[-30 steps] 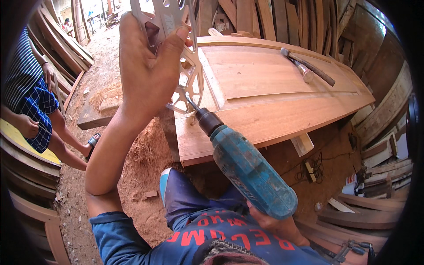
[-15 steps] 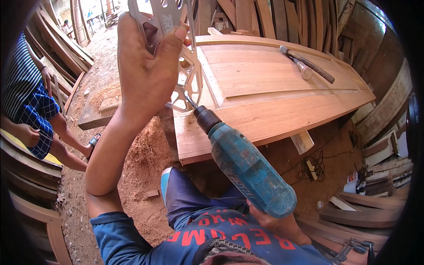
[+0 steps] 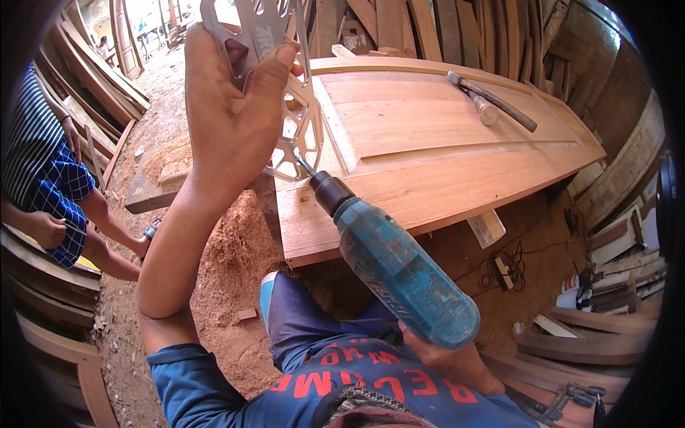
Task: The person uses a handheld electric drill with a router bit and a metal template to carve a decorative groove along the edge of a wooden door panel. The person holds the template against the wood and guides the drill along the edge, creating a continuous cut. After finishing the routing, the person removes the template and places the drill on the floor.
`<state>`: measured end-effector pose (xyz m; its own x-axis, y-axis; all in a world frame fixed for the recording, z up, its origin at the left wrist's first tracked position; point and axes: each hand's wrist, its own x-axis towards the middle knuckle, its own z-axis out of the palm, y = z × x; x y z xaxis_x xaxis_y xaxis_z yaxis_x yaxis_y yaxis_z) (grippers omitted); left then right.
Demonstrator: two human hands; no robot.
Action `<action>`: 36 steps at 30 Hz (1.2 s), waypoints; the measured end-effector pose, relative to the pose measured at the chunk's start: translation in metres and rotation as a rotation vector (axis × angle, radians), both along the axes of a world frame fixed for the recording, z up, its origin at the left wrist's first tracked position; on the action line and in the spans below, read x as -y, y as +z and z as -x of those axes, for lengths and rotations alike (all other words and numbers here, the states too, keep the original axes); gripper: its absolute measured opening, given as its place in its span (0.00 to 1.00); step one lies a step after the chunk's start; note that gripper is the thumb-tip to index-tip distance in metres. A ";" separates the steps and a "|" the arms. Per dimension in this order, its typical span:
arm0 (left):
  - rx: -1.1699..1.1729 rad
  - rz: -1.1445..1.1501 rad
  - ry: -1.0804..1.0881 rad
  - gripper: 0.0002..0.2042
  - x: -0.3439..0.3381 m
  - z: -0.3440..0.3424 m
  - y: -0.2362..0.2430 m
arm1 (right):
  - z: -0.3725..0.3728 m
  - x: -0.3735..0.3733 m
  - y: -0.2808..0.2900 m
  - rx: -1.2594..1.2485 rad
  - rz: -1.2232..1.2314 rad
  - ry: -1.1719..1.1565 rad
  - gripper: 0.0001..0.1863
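My left hand (image 3: 239,107) is raised, its thumb and fingers closed on a silver metal plate (image 3: 305,121) full of angular cut-outs. The plate stands upright above the near left corner of a wooden panel door (image 3: 428,178). A worn blue power drill (image 3: 399,267) points up and away from me, its bit (image 3: 303,162) at the lower cut-outs of the plate; I cannot tell whether they touch. My right hand (image 3: 435,349) is under the back of the drill, closed on its handle, with the fingers mostly hidden by the body.
A hammer (image 3: 499,103) and a wooden-handled tool (image 3: 485,110) lie on the door. Another person (image 3: 53,164) stands at the left. Planks (image 3: 457,32) lean at the back. A power strip (image 3: 504,273) with cables lies on the floor, and a clamp (image 3: 571,399) at the lower right.
My left hand and the plate have shifted slightly left and up in view. The drill has moved slightly left with them. Both hands keep their hold.
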<state>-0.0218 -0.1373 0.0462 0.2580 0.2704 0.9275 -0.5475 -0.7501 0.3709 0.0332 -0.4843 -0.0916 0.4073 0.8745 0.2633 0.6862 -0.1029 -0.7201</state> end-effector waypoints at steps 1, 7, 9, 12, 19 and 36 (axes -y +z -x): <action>-0.002 0.011 -0.008 0.13 0.002 0.000 0.000 | 0.001 0.000 0.001 -0.035 -0.011 -0.009 0.26; -0.024 0.022 -0.010 0.13 0.004 -0.001 0.001 | 0.002 0.002 0.008 -0.307 -0.070 -0.025 0.26; -0.024 0.039 -0.016 0.13 0.007 -0.002 0.001 | 0.003 0.002 0.011 -0.333 -0.077 -0.034 0.27; -0.014 0.041 -0.021 0.13 0.008 -0.004 0.000 | 0.005 -0.004 0.020 -0.330 -0.110 -0.049 0.29; -0.033 0.021 0.039 0.13 0.008 -0.002 0.004 | 0.002 0.007 0.020 -0.233 -0.144 -0.055 0.32; 0.081 0.722 0.031 0.18 -0.041 -0.011 -0.044 | 0.008 0.043 -0.032 -0.343 -0.520 -0.267 0.19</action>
